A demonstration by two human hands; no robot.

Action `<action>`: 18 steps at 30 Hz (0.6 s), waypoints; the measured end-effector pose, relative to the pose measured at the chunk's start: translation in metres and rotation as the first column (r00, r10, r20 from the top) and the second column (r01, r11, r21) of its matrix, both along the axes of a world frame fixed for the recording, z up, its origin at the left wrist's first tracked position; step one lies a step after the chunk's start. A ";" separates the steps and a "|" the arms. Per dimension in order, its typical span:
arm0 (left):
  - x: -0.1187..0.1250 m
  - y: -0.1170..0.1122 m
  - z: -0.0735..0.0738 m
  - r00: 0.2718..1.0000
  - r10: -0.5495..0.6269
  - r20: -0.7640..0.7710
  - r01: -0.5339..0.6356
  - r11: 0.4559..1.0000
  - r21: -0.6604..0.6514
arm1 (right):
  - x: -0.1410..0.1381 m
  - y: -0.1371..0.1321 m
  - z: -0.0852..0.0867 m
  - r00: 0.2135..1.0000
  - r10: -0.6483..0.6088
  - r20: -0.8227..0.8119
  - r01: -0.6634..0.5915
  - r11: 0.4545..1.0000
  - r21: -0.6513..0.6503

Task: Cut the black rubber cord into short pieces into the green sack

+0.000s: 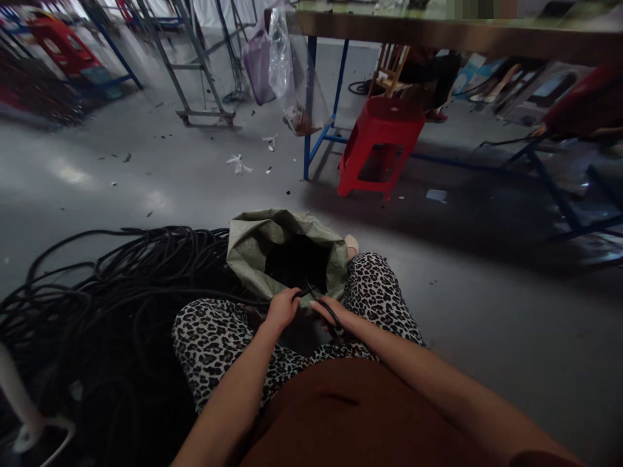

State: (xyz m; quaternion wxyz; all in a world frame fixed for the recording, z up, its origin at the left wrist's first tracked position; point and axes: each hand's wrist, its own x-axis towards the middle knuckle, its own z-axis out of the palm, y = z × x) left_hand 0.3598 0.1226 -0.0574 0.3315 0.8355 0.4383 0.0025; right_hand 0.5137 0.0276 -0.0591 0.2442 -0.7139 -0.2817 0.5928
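My left hand [283, 307] is closed around a black rubber cord [253, 302], whose end sticks out past the fingers toward the right. In my right hand [331, 311] is a pair of scissors [333, 316] with dark handles; the blades point up and left, close to the cord's end. Both hands are over the near rim of a greenish woven sack [248, 250], which stands open between my knees. Dark contents [296, 263] show inside it, too dim to tell apart. The held cord runs left toward a big heap of black cords [146, 279] on the floor.
Ahead stands a workbench [413, 35] on blue legs, with plastic bags [292, 65] hanging from its corner and a red stool [384, 143] below. A wheeled metal frame [202, 117] is further left. Scraps [238, 163] litter the floor. Other people sit at the right.
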 end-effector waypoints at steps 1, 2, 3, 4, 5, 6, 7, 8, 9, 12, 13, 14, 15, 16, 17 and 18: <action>0.000 0.000 0.001 1.000 0.003 -0.006 -0.003 1.000 -0.002 | -0.001 0.000 0.003 1.000 0.009 0.018 -0.009 1.000 0.006; 0.000 0.001 0.002 1.000 0.003 -0.010 -0.003 1.000 0.000 | -0.001 0.000 0.005 0.999 0.022 0.032 -0.023 1.000 0.010; 0.000 0.001 0.003 1.000 0.005 -0.014 -0.004 1.000 0.008 | -0.001 0.000 0.007 0.998 0.035 0.042 -0.035 0.999 0.011; -0.001 0.001 0.005 1.000 0.007 -0.019 -0.007 1.000 0.023 | -0.001 0.000 0.009 0.998 0.035 0.049 -0.036 0.999 0.014; -0.001 0.002 0.006 1.000 0.008 -0.026 -0.007 0.999 0.042 | 0.000 0.001 0.009 0.998 0.033 0.054 -0.034 0.999 0.019; -0.002 0.003 0.007 0.999 0.011 -0.035 -0.009 0.998 0.064 | 0.001 0.001 0.009 0.998 0.031 0.060 -0.033 0.999 0.028; -0.003 0.003 0.008 0.999 0.013 -0.045 -0.009 0.996 0.085 | 0.002 0.001 0.009 0.997 0.031 0.065 -0.033 0.999 0.035; -0.004 0.004 0.009 0.999 0.014 -0.052 -0.008 0.995 0.102 | 0.003 0.002 0.008 0.997 0.030 0.075 -0.033 0.999 0.042; -0.005 0.004 0.009 0.998 0.012 -0.058 -0.006 0.994 0.112 | 0.004 0.002 0.007 0.996 0.029 0.087 -0.033 0.998 0.045; -0.006 0.004 0.008 0.998 0.001 -0.058 0.005 0.994 0.105 | 0.005 0.002 0.003 0.992 0.034 0.121 -0.041 0.998 0.056; -0.006 0.004 0.008 0.998 -0.002 -0.059 0.007 0.995 0.099 | 0.006 0.002 0.002 0.990 0.043 0.132 -0.051 0.997 0.058; -0.006 0.004 0.008 0.998 -0.002 -0.061 0.008 0.996 0.094 | 0.006 0.002 0.000 0.988 0.052 0.142 -0.060 0.997 0.055; -0.006 0.003 0.008 0.998 -0.003 -0.064 0.009 0.996 0.091 | 0.006 0.001 -0.001 0.987 0.060 0.150 -0.069 0.996 0.050; -0.005 0.003 0.007 0.998 -0.005 -0.068 0.011 0.996 0.089 | 0.006 0.001 -0.002 0.986 0.066 0.155 -0.074 0.996 0.045; -0.005 0.003 0.007 0.997 -0.006 -0.075 0.013 0.996 0.088 | 0.006 0.001 -0.002 0.985 0.070 0.159 -0.078 0.996 0.040; -0.005 0.003 0.008 0.996 -0.010 -0.085 0.018 0.996 0.085 | 0.006 0.000 -0.002 0.984 0.074 0.160 -0.081 0.996 0.035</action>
